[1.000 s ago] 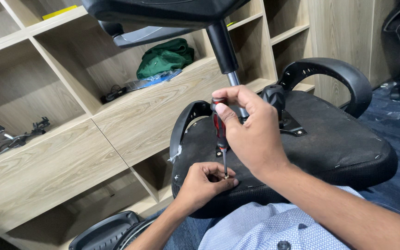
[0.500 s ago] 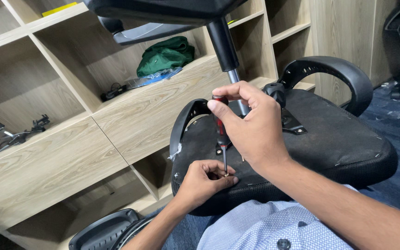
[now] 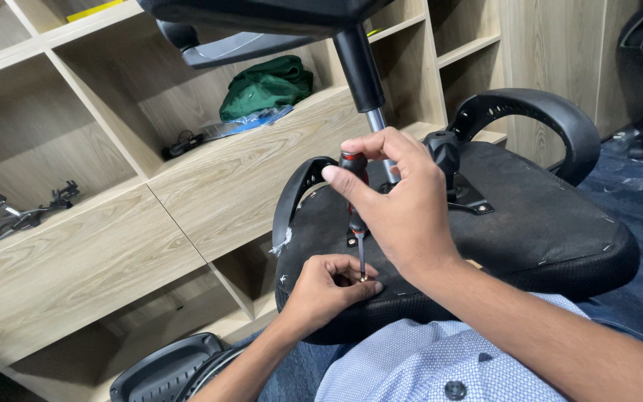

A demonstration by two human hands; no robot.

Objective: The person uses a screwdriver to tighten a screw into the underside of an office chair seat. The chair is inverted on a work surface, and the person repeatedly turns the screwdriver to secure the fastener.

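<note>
With the upturned office chair seat [image 3: 530, 223] across the lap, the right hand [image 3: 403, 201] grips a red-handled screwdriver [image 3: 356, 199] upright while the left hand [image 3: 329, 286] pinches what looks like a not-yet-seated screw by its tip, near the armrest bracket [image 3: 299, 193].

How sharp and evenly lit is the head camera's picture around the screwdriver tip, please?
Head view: soft, even indoor light, no glare; the screwdriver and right hand are sharp, with no motion blur; the left hand shadows the black seat underside, so the tip's contact is hard to read.
</note>
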